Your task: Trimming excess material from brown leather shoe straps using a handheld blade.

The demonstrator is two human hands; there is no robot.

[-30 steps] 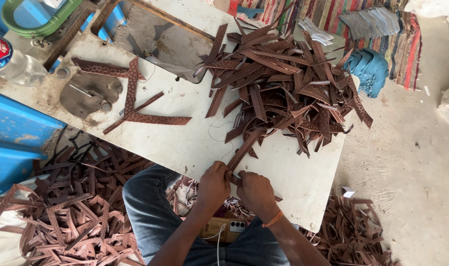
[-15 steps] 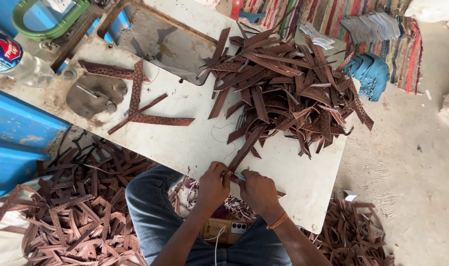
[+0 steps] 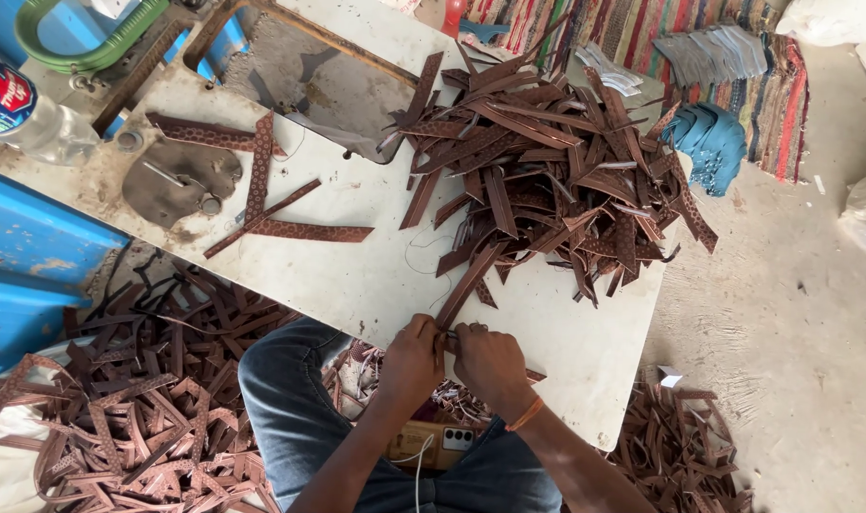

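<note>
- Brown strip (image 3: 471, 283) of patterned leather lies slanted on the white table (image 3: 357, 275), its near end at the table's near edge, pinched between both hands.
- Left hand (image 3: 411, 359) closes its fingers tight on that near end, at the table's near edge.
- Right hand (image 3: 490, 361) sits just beside the left one, touching it, fingers also clamped narrow on the same strip end; an orange band (image 3: 526, 414) circles its wrist.
- Below the table's near edge, the person's lap in blue jeans (image 3: 291, 408) holds a phone (image 3: 433, 442) with a white cable (image 3: 417, 465).
- Left of the table, on the floor, a large heap of joined brown strips (image 3: 139, 408) spreads out; a smaller heap (image 3: 680, 451) lies on the floor at the table's right end.
- Toward the table's far right, a big loose pile of strips (image 3: 556, 171) touches the far end of the held strip.
- On the table's left part, a few crossed strips (image 3: 262, 204) lie next to a grey sole-shaped piece (image 3: 177, 180).
- At the table's far left corner stands a plastic bottle (image 3: 25, 114).
- Beyond the table, a teal cloth (image 3: 713, 138) rests on a striped rug (image 3: 661, 28).
</note>
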